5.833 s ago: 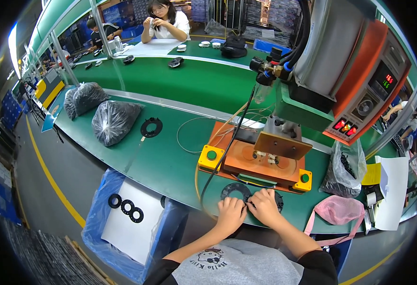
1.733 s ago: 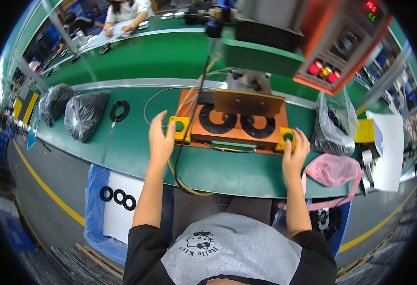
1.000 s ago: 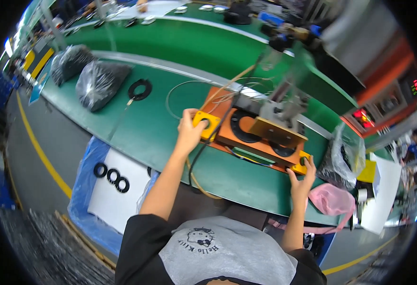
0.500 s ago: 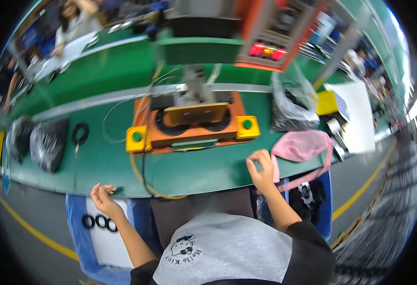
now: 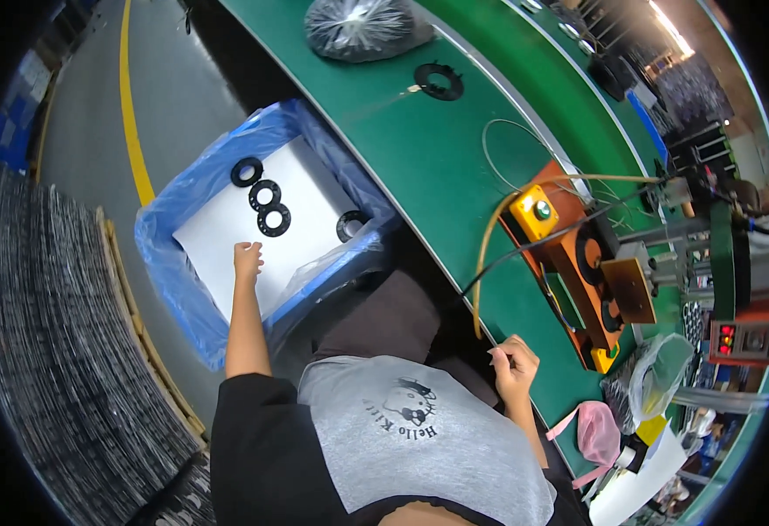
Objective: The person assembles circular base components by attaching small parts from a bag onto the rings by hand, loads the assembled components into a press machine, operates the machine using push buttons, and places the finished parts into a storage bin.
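My left hand (image 5: 247,262) hangs over a blue-lined bin (image 5: 167,230), just above the white sheet (image 5: 219,261) inside it. Its fingers are slightly bent and apart, with nothing seen in them. Close by on the sheet lie black rings: one at the top (image 5: 247,172), a middle one (image 5: 265,183) and a lower one (image 5: 285,220). Another black ring (image 5: 343,226) rests against the bin's right side, partly covered by the liner. By the front edge of the green table, my right hand (image 5: 516,361) is loosely curled closed, and nothing shows in it.
An orange fixture (image 5: 568,276) with yellow button boxes (image 5: 535,213) stands on the green table (image 5: 419,167). Cables cross in front of it. A black ring (image 5: 439,81) and a dark plastic bag (image 5: 358,31) lie farther along. Stacked dark sheets (image 5: 51,324) rise at the left.
My view has turned left toward the bin. My left hand has moved from the table edge to over the white sheet. My right hand has come back from near the pink cloth to the table's edge.
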Demonstrator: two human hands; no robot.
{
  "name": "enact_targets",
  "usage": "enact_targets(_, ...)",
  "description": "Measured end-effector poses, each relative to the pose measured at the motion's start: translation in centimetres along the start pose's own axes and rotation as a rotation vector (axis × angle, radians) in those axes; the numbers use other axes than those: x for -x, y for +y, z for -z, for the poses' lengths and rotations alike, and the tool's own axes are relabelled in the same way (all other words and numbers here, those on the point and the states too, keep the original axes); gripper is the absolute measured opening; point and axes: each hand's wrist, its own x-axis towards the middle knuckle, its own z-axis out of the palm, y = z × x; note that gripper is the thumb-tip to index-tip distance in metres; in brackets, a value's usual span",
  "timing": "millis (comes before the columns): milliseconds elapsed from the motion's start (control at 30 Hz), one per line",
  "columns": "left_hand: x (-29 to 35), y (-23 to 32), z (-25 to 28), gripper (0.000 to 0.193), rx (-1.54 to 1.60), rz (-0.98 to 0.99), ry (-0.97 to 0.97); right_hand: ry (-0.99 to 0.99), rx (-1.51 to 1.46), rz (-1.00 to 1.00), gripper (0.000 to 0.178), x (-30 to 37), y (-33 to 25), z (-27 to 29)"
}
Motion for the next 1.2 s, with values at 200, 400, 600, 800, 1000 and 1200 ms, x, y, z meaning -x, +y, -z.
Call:
enact_targets(200, -5.3, -2.7, -7.0, 0.063, -0.550, -0.235, 0.009, -0.024, 0.095, -0.097, 0.013, 0.2, 0.7, 0.4)
enact_targets(400, -4.4, 0.4, -16.9, 0.069, -0.631, -0.311, -0.368, 0.090, 0.236, -0.208, 0.020, 2.1, 1.7, 0.4)
enact_targets(600, -1.7, 0.9, -22.7, 0.056, -0.850, -0.269, -0.267, 0.129, 0.351, -0.285, 0.017, 2.5, 1.9, 0.5)
enact_targets(800, -4.0, 1.3, -20.8, 0.031, -0.779, -0.557, -0.436, 0.175, 0.428, -0.239, 0.013, 2.0, 2.3, 0.2)
enact_targets(1000, -10.3, -0.1, -8.8, 0.036, -0.816, -0.538, 0.033, 0.170, 0.438, -0.213, 0.013, 1.4, 2.6, 0.2)
enact_targets(1200, -12.4, -3.1, -7.1, 0.042, -0.635, -0.257, 0.293, 0.101, 0.450, -0.179, 0.015, 2.5, 3.3, 0.5)
